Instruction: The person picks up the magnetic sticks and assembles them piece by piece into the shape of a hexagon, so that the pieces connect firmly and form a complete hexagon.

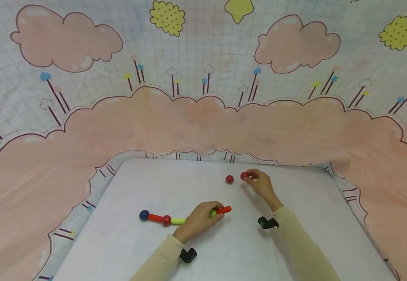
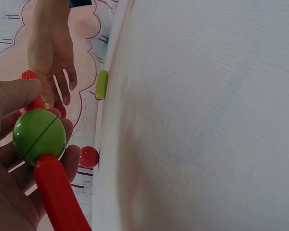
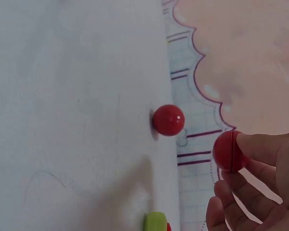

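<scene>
Left hand (image 1: 201, 218) over the counter (image 1: 259, 253), near its middle, fingers curled round a green ball (image 2: 40, 136); two red rods (image 2: 62, 197) sit at its two sides, and the thumb presses on one of them. Right hand (image 1: 262, 188) is farther out, near the counter's far edge, thumb and fingers pinching a red ball (image 3: 229, 151), other fingers loosely bent. A loose red ball (image 1: 229, 179) sits on the counter just beside, left of the held one. A yellow-green rod (image 2: 101, 85) lies near the right hand, mostly hidden in the head view. Left of the left hand, a row lies on the counter: blue ball (image 1: 144, 215), red rod (image 1: 155, 218), red ball (image 1: 166, 221), yellow-green rod (image 1: 178, 221). Its right end goes behind the left hand; cannot tell what is there. Cloud-print cloth (image 1: 189, 121) behind.
</scene>
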The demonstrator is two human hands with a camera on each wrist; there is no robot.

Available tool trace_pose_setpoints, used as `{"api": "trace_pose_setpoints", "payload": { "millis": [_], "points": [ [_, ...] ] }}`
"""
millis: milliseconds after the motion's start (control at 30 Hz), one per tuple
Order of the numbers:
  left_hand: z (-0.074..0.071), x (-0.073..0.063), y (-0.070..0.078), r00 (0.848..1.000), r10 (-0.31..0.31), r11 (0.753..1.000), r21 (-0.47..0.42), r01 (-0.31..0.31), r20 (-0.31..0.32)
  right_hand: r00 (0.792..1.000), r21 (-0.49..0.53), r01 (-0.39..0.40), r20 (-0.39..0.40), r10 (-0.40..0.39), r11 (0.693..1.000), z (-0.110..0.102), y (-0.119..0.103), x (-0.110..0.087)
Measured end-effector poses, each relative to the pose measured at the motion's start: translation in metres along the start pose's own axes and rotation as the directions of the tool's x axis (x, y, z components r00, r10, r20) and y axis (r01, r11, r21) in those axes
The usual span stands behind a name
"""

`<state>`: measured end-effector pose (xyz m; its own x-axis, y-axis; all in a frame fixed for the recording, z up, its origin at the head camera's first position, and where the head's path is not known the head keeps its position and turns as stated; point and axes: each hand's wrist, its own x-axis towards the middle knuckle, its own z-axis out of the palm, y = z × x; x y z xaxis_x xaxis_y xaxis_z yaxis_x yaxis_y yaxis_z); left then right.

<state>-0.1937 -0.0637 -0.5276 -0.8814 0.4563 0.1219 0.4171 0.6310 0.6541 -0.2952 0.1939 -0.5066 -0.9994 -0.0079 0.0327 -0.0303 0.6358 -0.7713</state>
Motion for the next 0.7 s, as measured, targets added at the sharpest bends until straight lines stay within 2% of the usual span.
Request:
{"api": "trace_pose_setpoints", "payload": {
  "millis": [267, 500, 700],
  "points": [
    [-0.001, -0.001, 0.001, 1.0, -0.015, 1.0, 0.002, 0.015, 0.001, 0.997, 0.019, 0.079, -0.01, -0.079, 0.997, 0.001, -0.006, -0.019],
    [-0.002, -0.002, 0.0, 1.0, -0.028, 1.0, 0.01, 0.028, -0.001, 0.998, 0.052, 0.056, 0.007, -0.057, 0.997, 0.004, -0.01, -0.036],
    [-0.001, -0.002, -0.001, 1.0, -0.005, 1.0, 0.019, 0.005, -0.009, 0.996, 0.081, 0.086, -0.011, -0.086, 0.993, 0.008, -0.014, -0.051]
  ]
}}
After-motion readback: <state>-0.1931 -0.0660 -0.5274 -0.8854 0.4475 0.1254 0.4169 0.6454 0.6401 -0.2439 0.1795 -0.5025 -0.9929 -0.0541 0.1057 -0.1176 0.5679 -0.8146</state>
